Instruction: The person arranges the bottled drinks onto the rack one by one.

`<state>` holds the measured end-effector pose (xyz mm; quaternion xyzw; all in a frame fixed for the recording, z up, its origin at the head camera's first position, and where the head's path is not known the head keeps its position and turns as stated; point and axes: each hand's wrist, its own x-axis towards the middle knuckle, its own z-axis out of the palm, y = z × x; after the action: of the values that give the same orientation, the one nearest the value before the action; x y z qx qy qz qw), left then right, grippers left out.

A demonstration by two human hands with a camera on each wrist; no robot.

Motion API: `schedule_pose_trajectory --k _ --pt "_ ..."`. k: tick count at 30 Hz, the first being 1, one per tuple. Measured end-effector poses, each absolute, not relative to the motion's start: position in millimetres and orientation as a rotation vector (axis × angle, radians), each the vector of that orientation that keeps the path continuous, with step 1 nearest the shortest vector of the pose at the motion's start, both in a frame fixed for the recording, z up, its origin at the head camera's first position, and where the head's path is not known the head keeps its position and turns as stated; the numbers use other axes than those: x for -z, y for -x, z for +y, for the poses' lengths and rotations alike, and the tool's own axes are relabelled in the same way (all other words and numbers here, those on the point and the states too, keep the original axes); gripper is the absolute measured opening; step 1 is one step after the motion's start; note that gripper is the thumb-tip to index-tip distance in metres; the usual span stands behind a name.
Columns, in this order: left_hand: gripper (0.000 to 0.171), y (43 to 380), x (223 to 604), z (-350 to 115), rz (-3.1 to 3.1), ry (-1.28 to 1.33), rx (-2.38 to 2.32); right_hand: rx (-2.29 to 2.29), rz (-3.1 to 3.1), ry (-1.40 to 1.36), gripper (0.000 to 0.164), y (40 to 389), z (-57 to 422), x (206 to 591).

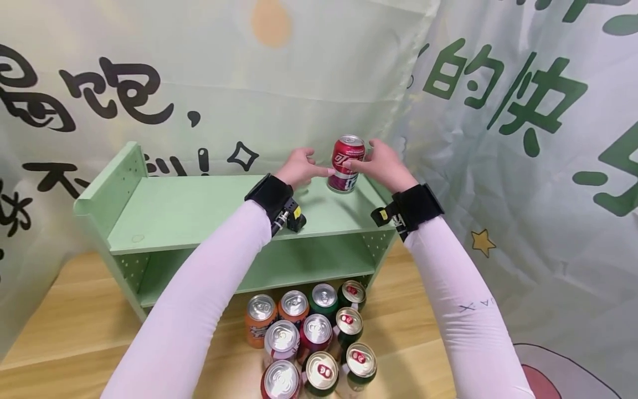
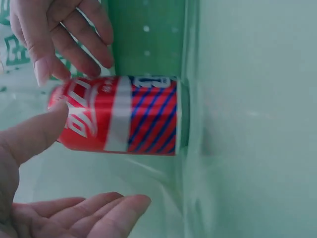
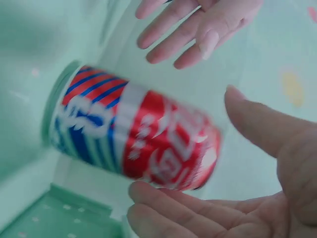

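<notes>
A red soda can with white lettering stands upright at the right end of the top board of a green shelf. My left hand is at its left side, thumb tip right at the can and fingers spread. On the other side is my right hand, its thumb overlapping the can's front in the head view. In the right wrist view the right thumb stands apart from the can, with the fingers close along its side. Neither hand curls round it.
Below, on the wooden table, several cans stand grouped before the shelf, among them an orange can and a dark green can. The shelf has a lower board and a raised left side panel. Printed cloth hangs behind.
</notes>
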<state>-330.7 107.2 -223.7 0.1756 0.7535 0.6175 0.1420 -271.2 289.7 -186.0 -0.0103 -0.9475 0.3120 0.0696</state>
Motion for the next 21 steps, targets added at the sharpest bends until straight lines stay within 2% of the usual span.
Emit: schedule_pose_trajectory --k 8,14,21 --pt "0.085 303.6 221.0 91.3 2.254 -0.640 -1.688 -0.910 -2.794 -0.058 0.077 251.7 278.3 192.0" --pt "0.081 288.2 225.1 76.4 2.278 -0.742 -1.689 -0.681 -2.736 -0.124 0.067 234.9 266.6 207.6" --pt "0.074 258.9 232.8 57.0 2.222 -0.885 -1.748 -0.562 -2.684 -0.275 0.068 210.0 241.9 227.4"
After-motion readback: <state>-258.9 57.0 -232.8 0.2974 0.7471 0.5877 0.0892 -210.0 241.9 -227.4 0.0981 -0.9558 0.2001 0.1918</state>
